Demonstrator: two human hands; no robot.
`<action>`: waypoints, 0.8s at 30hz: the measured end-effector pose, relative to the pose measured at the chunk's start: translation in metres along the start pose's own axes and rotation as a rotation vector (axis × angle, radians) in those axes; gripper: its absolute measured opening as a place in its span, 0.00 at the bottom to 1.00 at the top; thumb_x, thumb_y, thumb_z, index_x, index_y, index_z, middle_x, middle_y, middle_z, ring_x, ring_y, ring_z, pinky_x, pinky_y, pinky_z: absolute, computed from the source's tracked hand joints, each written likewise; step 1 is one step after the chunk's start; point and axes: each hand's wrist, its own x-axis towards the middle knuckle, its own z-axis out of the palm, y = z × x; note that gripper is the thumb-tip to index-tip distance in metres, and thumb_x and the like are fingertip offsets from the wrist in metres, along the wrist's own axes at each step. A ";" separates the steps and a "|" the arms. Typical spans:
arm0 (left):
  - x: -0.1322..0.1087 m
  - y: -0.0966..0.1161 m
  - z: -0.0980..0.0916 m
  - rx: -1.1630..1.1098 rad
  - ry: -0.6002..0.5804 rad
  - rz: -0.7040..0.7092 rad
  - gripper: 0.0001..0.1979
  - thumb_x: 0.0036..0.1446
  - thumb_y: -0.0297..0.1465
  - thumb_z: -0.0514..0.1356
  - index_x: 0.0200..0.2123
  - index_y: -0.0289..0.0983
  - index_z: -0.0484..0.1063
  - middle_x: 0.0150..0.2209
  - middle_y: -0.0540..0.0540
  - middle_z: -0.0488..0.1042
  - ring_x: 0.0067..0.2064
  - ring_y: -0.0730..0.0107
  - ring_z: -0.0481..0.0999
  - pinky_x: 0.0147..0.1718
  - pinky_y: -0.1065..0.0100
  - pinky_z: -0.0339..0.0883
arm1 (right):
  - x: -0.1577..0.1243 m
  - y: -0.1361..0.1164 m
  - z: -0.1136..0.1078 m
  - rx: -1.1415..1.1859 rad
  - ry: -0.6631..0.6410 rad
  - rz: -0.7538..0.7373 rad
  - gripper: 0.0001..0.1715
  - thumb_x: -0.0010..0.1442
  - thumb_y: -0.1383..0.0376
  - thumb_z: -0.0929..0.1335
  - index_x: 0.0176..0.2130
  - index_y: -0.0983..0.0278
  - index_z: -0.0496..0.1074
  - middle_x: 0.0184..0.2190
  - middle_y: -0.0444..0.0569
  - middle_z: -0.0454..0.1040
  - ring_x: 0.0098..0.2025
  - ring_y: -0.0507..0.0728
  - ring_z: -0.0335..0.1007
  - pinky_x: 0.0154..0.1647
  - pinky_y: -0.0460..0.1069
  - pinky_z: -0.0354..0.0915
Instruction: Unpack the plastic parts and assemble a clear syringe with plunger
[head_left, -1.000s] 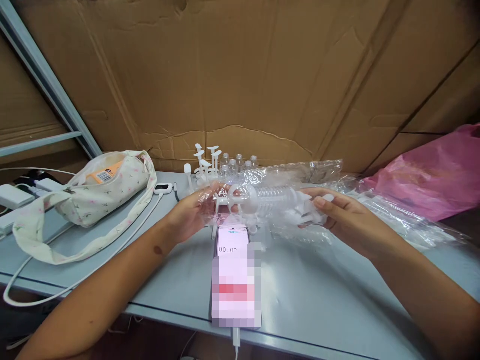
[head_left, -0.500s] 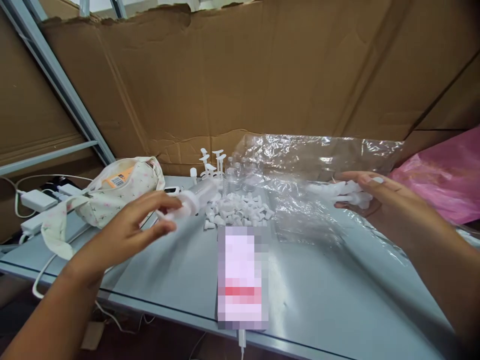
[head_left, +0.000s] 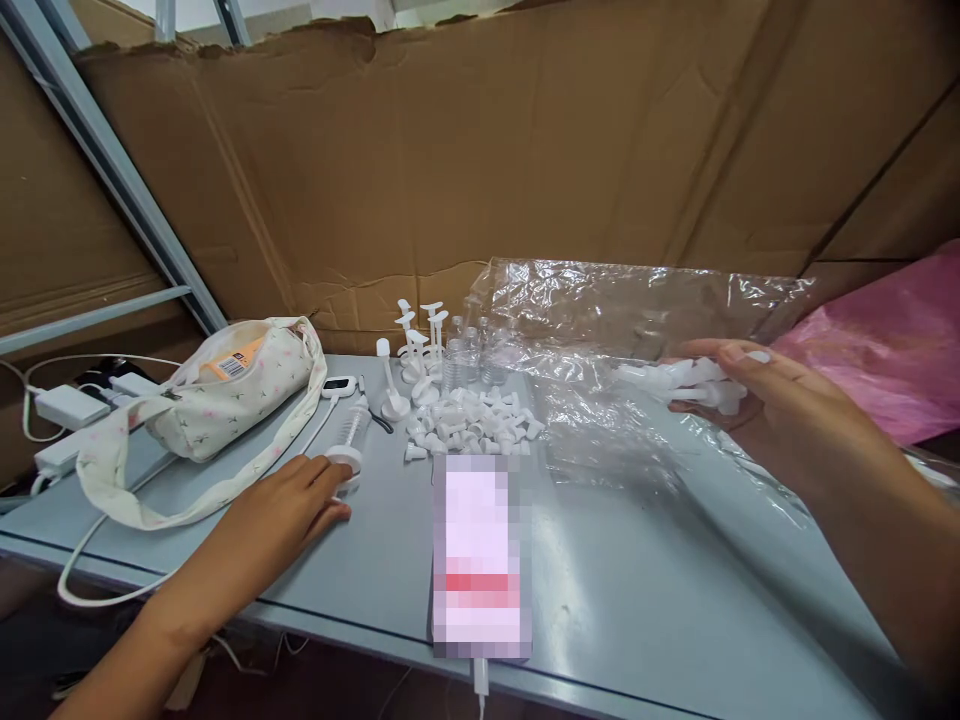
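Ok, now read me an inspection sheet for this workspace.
Surface: grey table, phone lying near its front edge.
Work items: heaped small white pieces, clear bottles, white stemmed parts, ribbed tube, clear bag.
Clutter: floral bag left, pink bag right.
Left hand: on the ribbed tube; grip unclear.
Right hand: closed around whitish parts at the clear bag; whether inside it, unclear.
Cables: white cable looping past the front edge; phone cable plugged in.
Surroundings: cardboard behind, metal frame left.
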 end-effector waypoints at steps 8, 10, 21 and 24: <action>0.025 -0.001 -0.002 0.129 0.006 -0.043 0.18 0.62 0.36 0.53 0.53 0.38 0.67 0.49 0.38 0.73 0.46 0.49 0.74 0.42 0.51 0.68 | -0.004 0.000 0.005 0.007 0.004 0.026 0.27 0.33 0.49 0.79 0.32 0.61 0.78 0.32 0.46 0.74 0.31 0.51 0.70 0.27 0.44 0.74; 0.026 0.007 -0.007 0.140 0.063 -0.048 0.18 0.60 0.36 0.54 0.52 0.37 0.68 0.49 0.37 0.72 0.46 0.46 0.73 0.42 0.49 0.67 | -0.005 0.001 0.006 0.000 0.001 0.032 0.26 0.34 0.50 0.79 0.32 0.60 0.78 0.32 0.45 0.74 0.31 0.51 0.70 0.27 0.44 0.74; 0.081 0.067 -0.034 -1.337 0.208 0.015 0.24 0.58 0.37 0.59 0.56 0.39 0.62 0.58 0.41 0.67 0.59 0.60 0.65 0.58 0.59 0.59 | -0.011 0.003 0.010 -0.080 -0.121 -0.015 0.21 0.45 0.49 0.75 0.37 0.58 0.77 0.36 0.47 0.76 0.33 0.53 0.72 0.29 0.48 0.76; 0.112 0.072 -0.029 -1.590 0.142 -0.005 0.21 0.54 0.36 0.62 0.51 0.37 0.67 0.55 0.40 0.69 0.59 0.59 0.65 0.59 0.58 0.56 | -0.014 0.003 0.011 -0.121 -0.167 -0.033 0.21 0.47 0.48 0.74 0.38 0.56 0.77 0.33 0.45 0.75 0.32 0.53 0.71 0.28 0.48 0.76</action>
